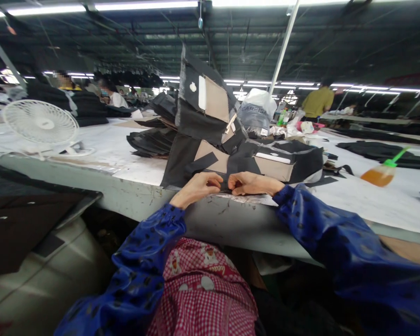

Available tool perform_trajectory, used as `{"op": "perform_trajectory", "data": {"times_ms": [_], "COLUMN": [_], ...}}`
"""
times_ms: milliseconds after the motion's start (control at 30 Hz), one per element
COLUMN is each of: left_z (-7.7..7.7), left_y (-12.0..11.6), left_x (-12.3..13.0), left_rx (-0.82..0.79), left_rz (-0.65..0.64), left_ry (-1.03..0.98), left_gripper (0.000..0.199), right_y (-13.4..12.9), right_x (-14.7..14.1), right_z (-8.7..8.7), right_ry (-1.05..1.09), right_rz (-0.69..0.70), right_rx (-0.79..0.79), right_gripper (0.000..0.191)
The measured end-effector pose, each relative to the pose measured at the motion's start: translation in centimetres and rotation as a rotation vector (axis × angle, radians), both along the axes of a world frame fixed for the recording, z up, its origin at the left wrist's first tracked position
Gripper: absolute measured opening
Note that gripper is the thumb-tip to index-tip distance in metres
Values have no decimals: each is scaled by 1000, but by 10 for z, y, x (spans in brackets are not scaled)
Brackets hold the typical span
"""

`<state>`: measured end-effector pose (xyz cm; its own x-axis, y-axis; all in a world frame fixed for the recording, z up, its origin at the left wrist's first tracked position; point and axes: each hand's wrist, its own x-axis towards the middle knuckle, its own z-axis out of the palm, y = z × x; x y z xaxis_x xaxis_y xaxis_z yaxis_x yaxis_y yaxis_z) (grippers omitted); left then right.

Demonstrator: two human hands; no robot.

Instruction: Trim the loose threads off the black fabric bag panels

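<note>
At the table's front edge, my left hand (203, 185) and my right hand (249, 183) face each other with a small gap between them. Both have bent fingers pinched on the near edge of a black fabric panel (178, 163). Beige patches (215, 156) show on the fabric behind my hands, with a loose-looking black strip (205, 162) across one. Another black piece (199, 123) stands tilted up at the back, carrying a beige patch and a white strip. To the right lies a black piece with a beige pocket-like patch (275, 169). My fingertips hide what exactly is pinched.
A white fan (42, 123) stands at the left of the white-covered table (140, 173). Stacked dark pieces (150, 142) lie behind my left hand. An orange-liquid bottle with a green spout (380, 175) is at the right. Dark fabric (31, 224) hangs lower left. Other people work farther back.
</note>
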<state>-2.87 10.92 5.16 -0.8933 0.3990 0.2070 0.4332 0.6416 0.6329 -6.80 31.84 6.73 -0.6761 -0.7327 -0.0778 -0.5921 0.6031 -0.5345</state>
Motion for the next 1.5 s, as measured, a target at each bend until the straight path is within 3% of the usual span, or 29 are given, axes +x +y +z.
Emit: {"op": "perform_trajectory", "data": {"times_ms": [100,200,333,467,533,600,733,867,1033,1233,1333,1433,1500], "left_z": [-10,-16,-14,-7,-1,6,11,-5,-21,-14,-12,-9,-7], "left_y": [0,8,13,14,13,9,-9,-26,-26,-23,-23,-26,-30], "left_x": [5,3,-4,-5,-2,2,18,26,17,6,3,3,8], "left_rx": [-54,-100,-119,-165,-195,-225,-152,-234,-169,-138,-147,-150,-137], "left_rz": [137,271,308,282,238,161,73,222,376,392,384,353,310], "left_ry": [139,137,52,26,36,39,228,493,320,141,116,113,129], "left_gripper": [11,13,17,15,15,17,19,9,12,13,13,14,13], "right_y": [3,2,-9,-29,-38,-43,-40,-30,-30,-52,-68,-77,-76], "right_x": [-3,-1,1,-1,-3,-5,-14,-25,-27,-22,-18,-13,-12], "right_z": [-4,-4,-2,6,12,15,8,-5,-8,1,8,14,13], "right_ry": [-44,-103,-121,-24,156,284,67,-51,-114,-83,102,253,173], "right_rz": [-29,-74,-145,-222,-201,-122,75,108,55,-95,-126,-46,71], "right_rx": [-22,-56,-41,158,272,287,152,50,15,155,290,259,186], "right_gripper": [18,18,17,25,29,25,10,16,20,30,33,20,8]}}
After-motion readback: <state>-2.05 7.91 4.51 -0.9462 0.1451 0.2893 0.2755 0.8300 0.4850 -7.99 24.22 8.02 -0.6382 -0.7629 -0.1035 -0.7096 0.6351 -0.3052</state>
